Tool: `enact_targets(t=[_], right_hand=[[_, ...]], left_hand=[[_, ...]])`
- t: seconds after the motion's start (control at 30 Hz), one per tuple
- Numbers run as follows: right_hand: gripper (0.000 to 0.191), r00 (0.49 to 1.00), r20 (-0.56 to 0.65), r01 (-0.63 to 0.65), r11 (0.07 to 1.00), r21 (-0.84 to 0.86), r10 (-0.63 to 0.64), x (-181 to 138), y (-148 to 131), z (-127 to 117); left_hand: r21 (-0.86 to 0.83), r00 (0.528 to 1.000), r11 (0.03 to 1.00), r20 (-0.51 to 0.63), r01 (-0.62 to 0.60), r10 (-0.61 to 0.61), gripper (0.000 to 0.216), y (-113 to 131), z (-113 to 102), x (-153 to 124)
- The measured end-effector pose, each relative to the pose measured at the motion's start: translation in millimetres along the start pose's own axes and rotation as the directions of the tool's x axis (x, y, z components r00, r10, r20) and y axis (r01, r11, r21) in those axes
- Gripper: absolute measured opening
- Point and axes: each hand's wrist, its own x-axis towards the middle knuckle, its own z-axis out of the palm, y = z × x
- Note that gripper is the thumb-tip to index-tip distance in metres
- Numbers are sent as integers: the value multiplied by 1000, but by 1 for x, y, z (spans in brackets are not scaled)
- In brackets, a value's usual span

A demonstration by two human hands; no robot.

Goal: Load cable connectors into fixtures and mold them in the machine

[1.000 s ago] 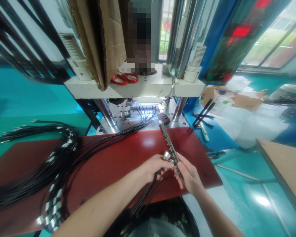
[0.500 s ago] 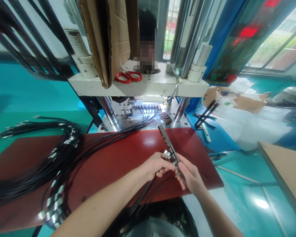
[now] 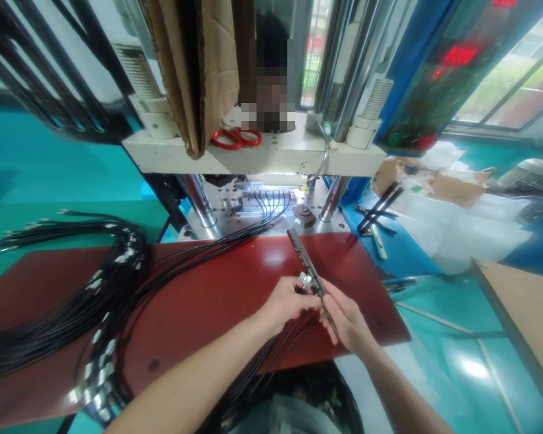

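My right hand (image 3: 347, 317) is closed around the lower end of a long, narrow dark metal bar (image 3: 301, 251) with slots along its edge. The bar tilts up and left over the red-brown board (image 3: 199, 301). My left hand (image 3: 286, 301) is closed on several black cables (image 3: 278, 349), whose silvery metal connectors (image 3: 304, 281) poke out above its fingers beside the bar. Its thumb and fingertips press against the bar's slotted edge. Whether a connector sits in a slot there is too small to tell. The cables hang down over the board's front edge.
Behind the board stands a press with a white plate (image 3: 253, 158), red-handled scissors (image 3: 236, 138) and cardboard (image 3: 217, 72) on it. Below, a lit fixture (image 3: 265, 202) holds several cables. A large cable bundle (image 3: 72, 307) lies left. Pliers (image 3: 380, 220) rest right. A person is behind the press.
Both hands stay over the same spot with the bar. The left hand has shifted slightly, and the connectors sit a little closer to the bar's edge.
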Motion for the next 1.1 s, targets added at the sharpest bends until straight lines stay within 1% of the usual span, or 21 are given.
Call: enact_targets(t=[0.07, 0.17, 0.23, 0.33, 0.47, 0.57, 0.63, 0.7, 0.8, 0.9, 0.97, 1.1], right_hand=[[51, 1000, -22, -17, 998, 59, 19, 0, 0, 0], [53, 996, -76, -25, 988, 154, 37, 0, -1, 0], [53, 994, -94, -30, 982, 186, 48, -1, -3, 0], [52, 995, -82, -46, 979, 200, 63, -2, -4, 0], [52, 996, -73, -38, 980, 194, 53, -3, -3, -1], [51, 998, -59, -22, 983, 181, 34, -4, -2, -1], [51, 998, -60, -17, 983, 184, 29, -3, -2, -1], [51, 997, -64, -18, 982, 188, 31, -3, -1, 0], [51, 997, -64, -19, 982, 187, 31, -3, -1, 0], [49, 998, -63, -9, 984, 176, 21, -3, 0, -1], [48, 998, -61, -5, 985, 172, 15, -3, 1, -1], [49, 998, -55, 0, 982, 187, 11, -3, 3, -1]], left_hand=[[-37, 999, 999, 47, -19, 21, 25, -1, -5, -2], [-112, 993, 994, 120, 11, 3, 31, 0, -16, -4], [-141, 996, 990, 86, 2, 11, 32, 1, -22, -5], [-159, 999, 986, 7, -50, 51, 30, 1, -26, -7], [-211, 999, 977, -38, -28, 20, 23, 0, -22, -10], [-207, 996, 976, -73, -61, 47, 22, 0, -19, -12], [-194, 995, 977, -57, -87, 77, 22, 0, -18, -13], [-197, 996, 976, -44, -89, 82, 23, 1, -20, -13], [-258, 999, 966, -13, -33, 31, 21, 2, -24, -13], [-320, 997, 946, 68, 43, -22, 22, 1, -27, -14], [-318, 995, 947, 95, 52, -23, 25, 1, -28, -15], [-283, 995, 958, 98, 42, -15, 30, 3, -27, -17]])
